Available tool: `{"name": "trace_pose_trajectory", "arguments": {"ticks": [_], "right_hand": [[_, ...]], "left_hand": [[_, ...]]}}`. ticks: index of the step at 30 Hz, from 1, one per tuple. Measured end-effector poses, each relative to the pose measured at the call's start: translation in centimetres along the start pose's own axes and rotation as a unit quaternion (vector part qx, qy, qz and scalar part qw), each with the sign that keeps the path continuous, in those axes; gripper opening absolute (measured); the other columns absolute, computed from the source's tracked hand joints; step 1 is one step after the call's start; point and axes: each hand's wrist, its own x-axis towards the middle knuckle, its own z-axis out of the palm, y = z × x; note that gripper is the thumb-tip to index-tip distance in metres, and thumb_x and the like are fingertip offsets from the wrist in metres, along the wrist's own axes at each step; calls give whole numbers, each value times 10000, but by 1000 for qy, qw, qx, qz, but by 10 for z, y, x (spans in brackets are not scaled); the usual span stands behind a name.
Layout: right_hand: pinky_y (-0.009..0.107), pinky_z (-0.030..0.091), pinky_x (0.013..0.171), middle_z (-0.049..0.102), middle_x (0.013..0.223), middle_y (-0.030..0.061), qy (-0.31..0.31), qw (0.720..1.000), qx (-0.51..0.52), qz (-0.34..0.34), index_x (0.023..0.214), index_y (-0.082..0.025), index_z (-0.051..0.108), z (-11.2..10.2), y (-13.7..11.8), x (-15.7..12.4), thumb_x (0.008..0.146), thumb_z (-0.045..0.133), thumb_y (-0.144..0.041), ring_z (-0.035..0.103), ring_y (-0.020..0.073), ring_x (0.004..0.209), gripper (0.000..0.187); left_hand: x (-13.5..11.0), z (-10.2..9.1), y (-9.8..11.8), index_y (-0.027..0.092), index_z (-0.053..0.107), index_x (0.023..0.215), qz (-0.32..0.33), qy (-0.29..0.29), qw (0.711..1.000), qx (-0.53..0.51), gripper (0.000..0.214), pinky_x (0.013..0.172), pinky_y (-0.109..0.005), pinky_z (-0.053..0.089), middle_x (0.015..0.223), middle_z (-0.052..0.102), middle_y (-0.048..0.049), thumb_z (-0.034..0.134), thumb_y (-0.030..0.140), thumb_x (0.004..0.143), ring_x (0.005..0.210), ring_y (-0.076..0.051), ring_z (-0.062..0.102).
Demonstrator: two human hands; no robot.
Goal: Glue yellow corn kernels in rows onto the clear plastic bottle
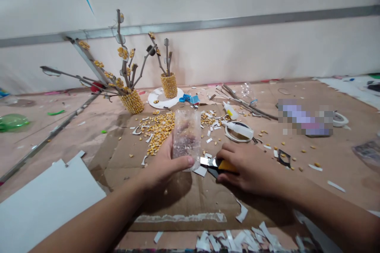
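Observation:
My left hand [166, 162] is closed on a clear plastic piece [187, 132], held upright with the thumb across its lower front; the fingers show blurred through it. In my right hand [243, 166] is a yellow and black utility knife [227, 166], fingers wrapped round its handle. The metal front end points left, close to the plastic's lower right edge; I cannot tell whether it touches. Beneath both hands lies a cardboard sheet [118, 166]. Loose corn kernels [162, 130] are heaped behind the plastic, with white paper scraps [209, 140] among them.
Two kernel-covered pots [132, 102] with twigs stand at the back, one on a white ring [152, 99]. Glue bottles [240, 129] and a tape roll [228, 136] lie right of centre, before loose twigs [249, 106]. White board [44, 205] lies front left; paper strips [237, 241] line the front.

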Motion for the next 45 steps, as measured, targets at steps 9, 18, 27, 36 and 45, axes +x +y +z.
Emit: {"name": "trace_pose_trajectory", "arguments": {"ticks": [9,18,27,36,45], "right_hand": [[339,454,696,779,974,78,21,996,72,44,1076,-222,638,-10,12,-7,1047,589,-414,703,242,821,201],[473,562,961,529,1615,148,46,993,107,-30,1124,-257,620,-16,10,-15,1111,490,-441,723,296,1174,226],[309,458,619,749,866,27,211,964,57,-149,1185,-224,580,-3,3,-17,1121,502,-370,675,188,685,178],[341,343,572,751,833,36,261,943,-102,-179,1176,-183,666,-4,-1,-20,1106,536,-289,605,180,617,183],[373,354,537,781,820,70,289,918,-183,-201,1160,-130,689,-13,-8,-25,1085,566,-225,625,192,597,173]], "left_hand": [[0,6,3,305,332,1665,-22,4,999,-38,1258,908,-346,558,1131,764,-75,1052,283,634,1041,-250,726],[-4,10,8,326,396,1635,-34,-36,998,-44,1174,982,-387,563,1221,737,-84,1030,199,654,1109,-286,743],[-4,8,8,334,234,1729,-61,-61,996,8,1296,1069,-462,557,1539,638,-185,1021,263,702,1281,-378,711],[-7,5,7,354,379,1705,-35,-113,990,81,1101,1038,-437,572,1601,593,-161,968,278,778,1282,-370,701],[-7,8,10,318,350,1722,-76,-139,983,93,1077,993,-413,558,1418,698,-139,928,276,815,1141,-296,719]]}}
